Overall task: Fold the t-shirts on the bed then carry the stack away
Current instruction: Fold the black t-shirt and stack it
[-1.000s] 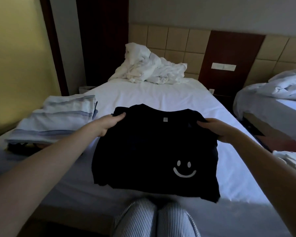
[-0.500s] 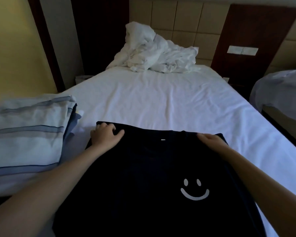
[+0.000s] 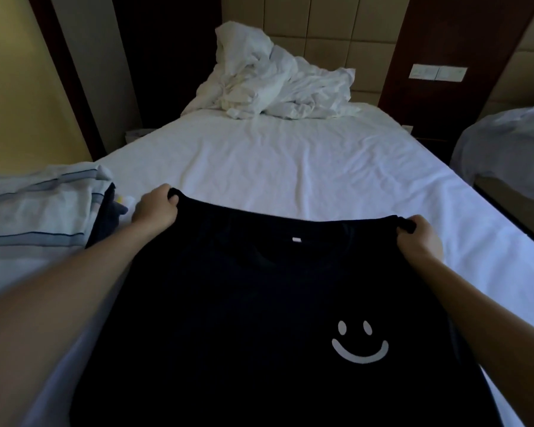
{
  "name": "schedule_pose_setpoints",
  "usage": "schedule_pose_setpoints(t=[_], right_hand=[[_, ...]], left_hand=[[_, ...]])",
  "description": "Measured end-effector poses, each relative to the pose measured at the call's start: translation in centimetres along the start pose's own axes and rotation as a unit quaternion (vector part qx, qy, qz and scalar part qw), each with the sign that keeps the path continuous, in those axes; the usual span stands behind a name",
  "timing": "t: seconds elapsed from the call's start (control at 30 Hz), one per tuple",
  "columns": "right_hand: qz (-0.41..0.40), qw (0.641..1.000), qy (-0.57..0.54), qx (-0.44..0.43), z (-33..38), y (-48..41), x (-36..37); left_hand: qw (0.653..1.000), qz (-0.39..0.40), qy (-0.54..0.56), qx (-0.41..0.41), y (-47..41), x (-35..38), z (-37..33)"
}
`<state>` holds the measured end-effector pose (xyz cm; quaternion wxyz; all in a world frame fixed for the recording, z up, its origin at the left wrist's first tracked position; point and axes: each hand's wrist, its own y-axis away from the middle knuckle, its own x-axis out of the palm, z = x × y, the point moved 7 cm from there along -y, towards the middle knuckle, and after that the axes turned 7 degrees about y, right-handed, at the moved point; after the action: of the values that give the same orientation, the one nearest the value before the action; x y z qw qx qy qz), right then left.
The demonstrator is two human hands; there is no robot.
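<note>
A black t-shirt [image 3: 259,303] with a white smiley face lies spread over the near end of the white bed [image 3: 290,167], collar away from me. My left hand [image 3: 154,211] grips its far left shoulder corner, fingers curled round the cloth. At the far right shoulder corner my right hand [image 3: 420,238] grips the fabric the same way. To the left lies a stack of folded shirts [image 3: 40,217], a pale one with blue stripes on top and darker ones under it.
Crumpled white bedding [image 3: 275,84] is heaped at the head of the bed against the padded headboard. A second bed [image 3: 506,149] stands to the right across a narrow dark gap. A yellow wall runs along the left.
The t-shirt went from being held up in the air to lying on the bed. My hands moved forward and now curl round its shoulder corners, and my view has leaned in closer.
</note>
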<state>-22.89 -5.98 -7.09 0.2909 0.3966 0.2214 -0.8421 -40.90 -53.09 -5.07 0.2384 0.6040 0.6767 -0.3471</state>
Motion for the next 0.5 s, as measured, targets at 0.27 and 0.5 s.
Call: schedule_pose_setpoints(t=[0.27,0.5], right_hand=[[0.002,0.997,0.078,-0.003,-3.5,1.6,-0.5],[0.025,0.992,0.111,-0.049,-7.2,10.9,-3.2]], left_hand=[[0.992,-0.006,0.100,-0.081,2.7,1.7,4.7],[0.997,-0.017,-0.079,-0.003,13.1,-0.5,5.0]])
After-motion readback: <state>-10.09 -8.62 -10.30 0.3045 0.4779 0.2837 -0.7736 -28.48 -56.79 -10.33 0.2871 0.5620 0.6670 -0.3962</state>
